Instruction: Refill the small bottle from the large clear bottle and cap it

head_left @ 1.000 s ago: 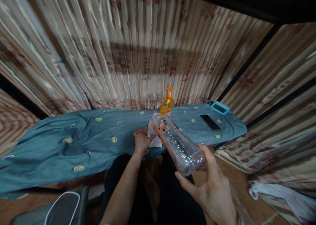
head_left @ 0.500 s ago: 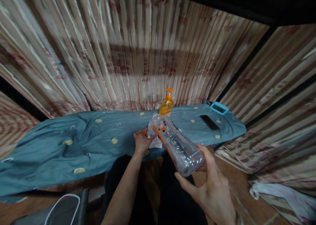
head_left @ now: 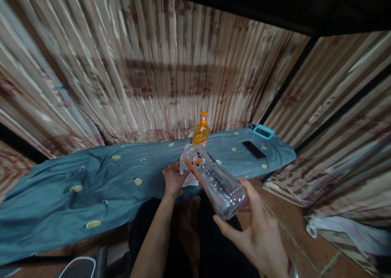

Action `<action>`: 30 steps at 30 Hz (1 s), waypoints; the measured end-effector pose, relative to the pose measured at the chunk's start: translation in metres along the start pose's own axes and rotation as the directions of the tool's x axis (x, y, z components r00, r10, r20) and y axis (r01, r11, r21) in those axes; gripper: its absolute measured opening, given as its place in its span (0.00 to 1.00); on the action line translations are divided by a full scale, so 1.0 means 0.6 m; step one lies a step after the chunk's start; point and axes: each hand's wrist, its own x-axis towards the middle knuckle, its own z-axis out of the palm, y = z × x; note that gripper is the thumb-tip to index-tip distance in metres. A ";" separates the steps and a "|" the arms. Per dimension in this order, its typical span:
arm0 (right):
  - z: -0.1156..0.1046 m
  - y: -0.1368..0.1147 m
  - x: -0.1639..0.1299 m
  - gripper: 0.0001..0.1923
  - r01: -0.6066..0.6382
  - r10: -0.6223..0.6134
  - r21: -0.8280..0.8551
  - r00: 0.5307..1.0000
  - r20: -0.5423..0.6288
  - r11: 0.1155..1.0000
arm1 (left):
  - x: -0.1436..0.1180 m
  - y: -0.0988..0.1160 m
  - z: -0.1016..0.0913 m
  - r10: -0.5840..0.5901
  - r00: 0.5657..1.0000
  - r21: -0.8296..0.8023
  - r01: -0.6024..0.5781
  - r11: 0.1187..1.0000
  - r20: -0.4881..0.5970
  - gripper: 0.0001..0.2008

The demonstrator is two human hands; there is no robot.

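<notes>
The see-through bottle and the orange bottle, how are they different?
The clear bottle is tilted and held off the table in the right hand; the orange pump bottle stands upright on the blue cloth. The clear bottle looks empty and longer; the orange pump bottle holds orange liquid. Both look plastic.

Table under a rumpled blue cloth (head_left: 100, 184), orange pump bottle (head_left: 200, 134), black phone (head_left: 253, 149), blue-framed device (head_left: 263, 131), white cloth (head_left: 191, 179)

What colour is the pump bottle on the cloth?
Orange, pump bottle, clearest in the head view.
</notes>
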 end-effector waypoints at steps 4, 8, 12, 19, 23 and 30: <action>0.001 0.000 0.001 0.41 -0.011 0.011 0.011 1.000 0.010 1.000 | 0.000 0.001 0.000 0.002 1.000 -0.025 -0.002 1.000 -0.013 0.11; 0.001 0.001 0.002 0.41 0.007 -0.007 0.007 1.000 0.002 1.000 | 0.000 -0.002 0.002 -0.003 1.000 -0.027 0.002 1.000 -0.017 0.12; 0.001 0.002 0.001 0.41 0.026 -0.025 0.005 1.000 -0.015 1.000 | 0.000 -0.007 0.005 0.014 1.000 -0.039 -0.015 0.999 -0.028 0.12; 0.004 0.001 0.003 0.41 0.007 -0.007 0.003 1.000 -0.011 1.000 | 0.001 -0.005 0.003 0.000 1.000 -0.036 -0.001 0.999 -0.015 0.11; 0.004 0.002 0.005 0.41 0.020 -0.020 0.002 1.000 -0.019 1.000 | 0.000 -0.002 0.002 -0.026 1.000 -0.057 0.025 0.998 -0.012 0.10; 0.004 0.002 0.000 0.41 0.036 -0.036 -0.006 0.999 -0.033 0.999 | -0.006 0.005 0.001 -0.064 0.998 -0.070 0.062 0.996 -0.015 0.08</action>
